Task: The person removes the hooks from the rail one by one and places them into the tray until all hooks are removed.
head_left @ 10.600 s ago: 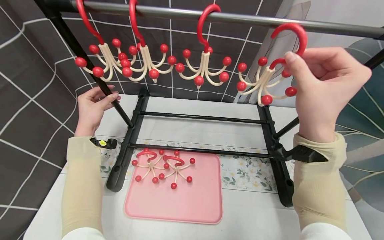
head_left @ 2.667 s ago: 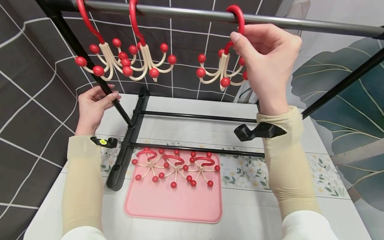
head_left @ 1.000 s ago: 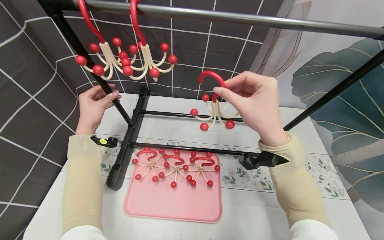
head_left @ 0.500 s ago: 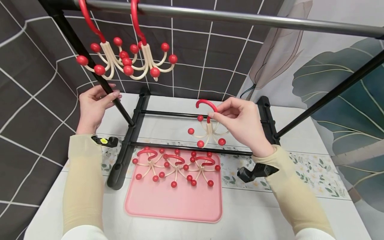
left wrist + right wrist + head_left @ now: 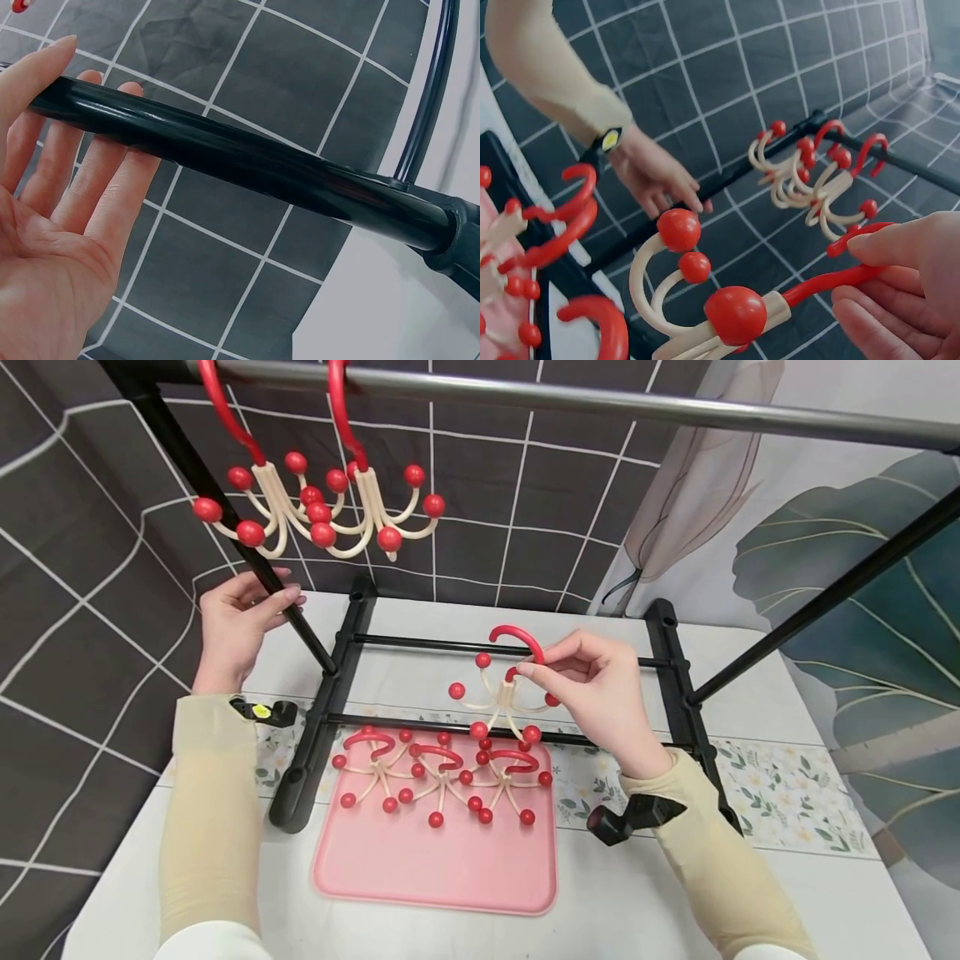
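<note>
My left hand (image 5: 238, 631) holds the slanted black post (image 5: 302, 628) of a rack, thumb on one side and fingers on the other in the left wrist view. My right hand (image 5: 603, 693) pinches the red hook of a multi-prong hanger (image 5: 507, 695), which has cream arms tipped with red balls. This hanger is tilted above the rack's lower bars and the tray's back edge. Three like hangers (image 5: 442, 781) lie in a row at the back of the pink tray (image 5: 435, 877). Two more hangers (image 5: 367, 497) hang at the left of the top rod (image 5: 570, 395).
The rack's black feet (image 5: 303, 777) stand on a white table (image 5: 630, 902), either side of the tray. Lower crossbars (image 5: 465, 645) link them. A dark gridded cloth (image 5: 517, 485) covers the back and left; a leaf-patterned curtain (image 5: 862, 610) hangs at the right.
My right hand has taken a hanger off the top rod and lowered it towards the tray. Earlier, another hanger went from the rod onto the tray. My left hand has stayed on the post.
</note>
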Demonstrator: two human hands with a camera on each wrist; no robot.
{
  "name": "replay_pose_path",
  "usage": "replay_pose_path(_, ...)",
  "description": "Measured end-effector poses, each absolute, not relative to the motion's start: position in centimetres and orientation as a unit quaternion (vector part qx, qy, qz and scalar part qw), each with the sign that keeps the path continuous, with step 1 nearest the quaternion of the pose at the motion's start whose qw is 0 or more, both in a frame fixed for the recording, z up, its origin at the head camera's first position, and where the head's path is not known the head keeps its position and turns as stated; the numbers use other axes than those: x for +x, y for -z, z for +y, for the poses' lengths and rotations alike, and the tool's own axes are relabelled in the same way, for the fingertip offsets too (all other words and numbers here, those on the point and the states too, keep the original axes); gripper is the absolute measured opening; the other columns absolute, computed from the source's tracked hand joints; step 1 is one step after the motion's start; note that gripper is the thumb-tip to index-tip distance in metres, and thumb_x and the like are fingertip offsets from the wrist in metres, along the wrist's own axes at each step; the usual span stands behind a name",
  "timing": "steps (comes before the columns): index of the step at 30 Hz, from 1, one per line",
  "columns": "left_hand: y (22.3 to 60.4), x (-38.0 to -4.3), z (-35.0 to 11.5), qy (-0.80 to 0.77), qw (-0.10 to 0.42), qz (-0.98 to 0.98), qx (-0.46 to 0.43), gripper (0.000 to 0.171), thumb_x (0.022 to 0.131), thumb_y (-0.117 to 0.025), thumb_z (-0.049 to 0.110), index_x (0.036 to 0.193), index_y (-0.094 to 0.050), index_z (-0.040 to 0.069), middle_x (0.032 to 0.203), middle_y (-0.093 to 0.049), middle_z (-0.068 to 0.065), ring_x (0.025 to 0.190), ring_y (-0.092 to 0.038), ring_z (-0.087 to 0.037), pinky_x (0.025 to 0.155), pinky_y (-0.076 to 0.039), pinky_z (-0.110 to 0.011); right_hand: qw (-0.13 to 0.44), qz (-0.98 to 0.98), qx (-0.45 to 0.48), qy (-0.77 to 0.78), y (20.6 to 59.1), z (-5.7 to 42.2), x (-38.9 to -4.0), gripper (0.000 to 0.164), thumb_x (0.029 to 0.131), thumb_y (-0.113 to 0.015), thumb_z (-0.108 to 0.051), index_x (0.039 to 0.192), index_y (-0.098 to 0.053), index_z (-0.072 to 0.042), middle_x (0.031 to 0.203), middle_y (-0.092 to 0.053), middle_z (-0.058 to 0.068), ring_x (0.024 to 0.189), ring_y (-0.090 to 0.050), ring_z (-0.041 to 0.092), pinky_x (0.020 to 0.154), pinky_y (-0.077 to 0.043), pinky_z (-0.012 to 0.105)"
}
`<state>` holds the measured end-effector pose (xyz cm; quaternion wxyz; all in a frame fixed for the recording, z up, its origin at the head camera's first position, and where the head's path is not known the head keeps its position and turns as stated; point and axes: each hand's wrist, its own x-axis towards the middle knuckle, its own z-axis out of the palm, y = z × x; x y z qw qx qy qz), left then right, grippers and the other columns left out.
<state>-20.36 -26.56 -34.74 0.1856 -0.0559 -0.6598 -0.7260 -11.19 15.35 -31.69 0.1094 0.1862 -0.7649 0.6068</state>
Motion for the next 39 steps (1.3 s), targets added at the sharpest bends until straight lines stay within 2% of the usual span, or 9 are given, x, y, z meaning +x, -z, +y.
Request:
replay_pose_path(5,34.8,-20.4,-26.5,0.725,0.185,-0.662,-0.050,0.033,0.084,-0.082,-0.003,0.115,-0.071,-0.008,0.092,-0.074,-0.008,0.079,-0.075,-0.016,0.072,-0.059,-0.022,0.125,-0.725,0.205,-0.646,31.4,14.6,-10.2,0.014,0.082,-0.083,0.004,0.091,-0.073,0.002,0.091,-0.076,0.014,0.075,-0.075,0.026,0.066,-0.062,0.032)
replay_pose_path(12,34.7,-20.4,-26.5,0.726,0.185,-0.660,-0.053,0.033,0.084,-0.082,-0.003,0.115,-0.071,-0.008,0.092,-0.074,-0.009,0.080,-0.075,-0.016,0.073,-0.059,-0.023,0.131,-0.696,0.237,-0.665,31.1,13.0,-8.9,0.016,0.079,-0.082,0.011,0.090,-0.073,0.004,0.090,-0.074,0.015,0.075,-0.074,0.026,0.073,-0.062,0.039)
replay_pose_path(23,34.8,-20.5,-26.5,0.730,0.184,-0.656,-0.057,0.032,0.084,-0.082,-0.003,0.114,-0.072,-0.007,0.091,-0.075,-0.009,0.080,-0.075,-0.016,0.073,-0.059,-0.023,0.029,-0.649,0.296,-0.700,32.2,9.5,-5.9,0.023,0.076,-0.081,0.018,0.088,-0.071,0.001,0.089,-0.072,0.012,0.075,-0.072,0.027,0.069,-0.062,0.041)
replay_pose_path(29,34.9,-20.5,-26.6,0.726,0.183,-0.661,-0.054,0.033,0.084,-0.081,-0.003,0.115,-0.071,-0.008,0.091,-0.074,-0.009,0.079,-0.075,-0.016,0.073,-0.059,-0.023,-0.006,-0.646,0.316,-0.695,33.7,8.0,-4.7,0.021,0.077,-0.083,0.013,0.087,-0.071,-0.002,0.090,-0.073,0.012,0.068,-0.069,0.022,0.054,-0.059,0.033)
replay_pose_path(35,35.0,-20.5,-26.7,0.732,0.180,-0.654,-0.061,0.034,0.084,-0.081,-0.004,0.116,-0.071,-0.009,0.092,-0.074,-0.010,0.079,-0.075,-0.017,0.075,-0.059,-0.023,-0.055,-0.639,0.318,-0.699,35.4,6.9,-3.9,0.016,0.081,-0.083,0.007,0.088,-0.071,-0.001,0.085,-0.071,0.011,0.068,-0.071,0.022,0.059,-0.060,0.035)
replay_pose_path(39,35.0,-20.6,-26.7,0.735,0.182,-0.650,-0.065,0.035,0.084,-0.080,-0.005,0.116,-0.068,-0.013,0.091,-0.074,-0.010,0.078,-0.075,-0.017,0.074,-0.059,-0.024,-0.066,-0.650,0.322,-0.686,36.9,6.2,-3.4,0.014,0.083,-0.083,0.003,0.089,-0.072,-0.003,0.086,-0.071,0.006,0.071,-0.074,0.019,0.058,-0.060,0.034)
